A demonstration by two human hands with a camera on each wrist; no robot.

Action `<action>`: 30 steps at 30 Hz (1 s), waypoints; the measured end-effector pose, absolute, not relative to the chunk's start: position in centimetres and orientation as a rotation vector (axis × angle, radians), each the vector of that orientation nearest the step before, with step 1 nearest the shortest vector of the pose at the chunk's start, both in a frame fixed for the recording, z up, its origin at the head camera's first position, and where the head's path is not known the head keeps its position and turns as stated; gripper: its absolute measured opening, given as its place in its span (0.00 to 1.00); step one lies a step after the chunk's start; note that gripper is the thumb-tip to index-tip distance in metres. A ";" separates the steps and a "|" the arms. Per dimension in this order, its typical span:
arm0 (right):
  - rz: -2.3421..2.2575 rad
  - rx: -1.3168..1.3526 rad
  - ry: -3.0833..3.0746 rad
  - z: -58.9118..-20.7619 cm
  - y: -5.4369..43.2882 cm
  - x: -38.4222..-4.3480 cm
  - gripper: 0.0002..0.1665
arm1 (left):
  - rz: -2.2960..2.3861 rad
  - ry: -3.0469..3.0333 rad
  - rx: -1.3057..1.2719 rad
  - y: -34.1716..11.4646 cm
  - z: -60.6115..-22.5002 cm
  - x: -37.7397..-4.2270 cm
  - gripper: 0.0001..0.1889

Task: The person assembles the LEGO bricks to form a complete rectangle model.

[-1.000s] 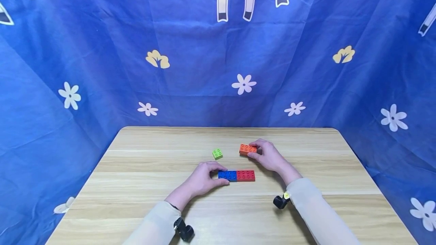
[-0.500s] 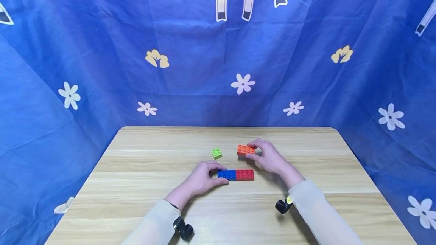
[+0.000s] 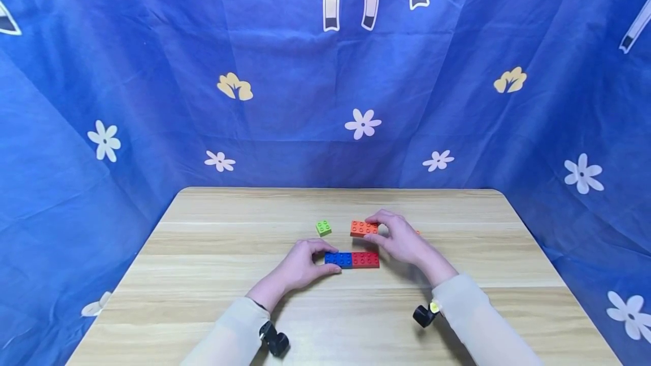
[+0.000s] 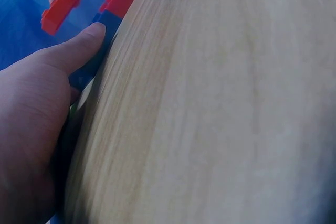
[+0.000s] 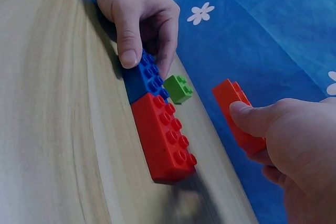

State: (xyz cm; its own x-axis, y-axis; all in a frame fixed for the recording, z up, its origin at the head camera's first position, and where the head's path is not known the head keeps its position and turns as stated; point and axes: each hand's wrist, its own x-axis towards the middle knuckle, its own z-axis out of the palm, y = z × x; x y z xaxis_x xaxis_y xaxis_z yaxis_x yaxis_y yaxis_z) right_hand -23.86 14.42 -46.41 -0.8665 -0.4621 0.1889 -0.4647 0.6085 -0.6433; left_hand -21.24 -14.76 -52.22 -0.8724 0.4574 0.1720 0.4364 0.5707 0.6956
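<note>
My left hand (image 3: 300, 266) grips the left end of a blue brick (image 3: 346, 260) between thumb and fingers. A red brick (image 3: 365, 260) lies end to end with the blue one on the table, both with studs up. My right hand (image 3: 400, 237) pinches an orange brick (image 3: 359, 229) by its right end. In the right wrist view this orange brick (image 5: 231, 108) is held up off the table, beyond the red brick (image 5: 160, 140). A small light green brick (image 3: 323, 227) lies behind the blue one, apart from both hands.
A bit of another orange thing (image 3: 418, 232) shows just behind my right hand, mostly hidden. The wooden table (image 3: 244, 208) ends at a blue printed cloth (image 3: 285, 129) at the back and sides. A small black camera sits at each wrist.
My right hand has moved the orange brick left and slightly nearer, toward the red brick. An orange bit has come into view behind that hand. The left hand stays on the blue brick.
</note>
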 end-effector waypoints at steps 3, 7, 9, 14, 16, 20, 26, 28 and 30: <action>1.127 0.829 -2.815 -46.2 14.3 -23.6 0.27 | 1.214 2.761 0.796 -14.8 -52.2 -21.3 0.23; 1.135 0.831 -2.836 -46.1 14.2 -23.2 0.28 | 1.216 2.763 0.797 -14.8 -52.2 -21.2 0.23; 1.138 0.849 -2.829 -46.0 14.2 -23.0 0.28 | 1.222 2.762 0.799 -14.8 -52.2 -21.2 0.23; 1.138 0.908 -2.792 -46.2 14.0 -22.7 0.25 | 1.223 2.759 0.815 -14.8 -52.3 -21.3 0.23; 1.140 0.923 -2.785 -46.3 14.0 -22.6 0.24 | 1.222 2.757 0.818 -14.8 -52.3 -21.3 0.23; 1.151 0.938 -2.786 -46.3 13.8 -22.2 0.23 | 1.225 2.754 0.810 -14.8 -52.3 -21.3 0.23; 1.171 0.940 -2.794 -46.7 13.6 -21.8 0.23 | 1.224 2.751 0.804 -14.7 -52.3 -21.4 0.22; 1.178 0.946 -2.794 -46.8 13.5 -21.7 0.22 | 1.227 2.751 0.808 -14.7 -52.2 -21.4 0.23; 1.184 0.956 -2.793 -46.8 13.4 -21.6 0.22 | 1.233 2.751 0.811 -14.7 -52.2 -21.3 0.23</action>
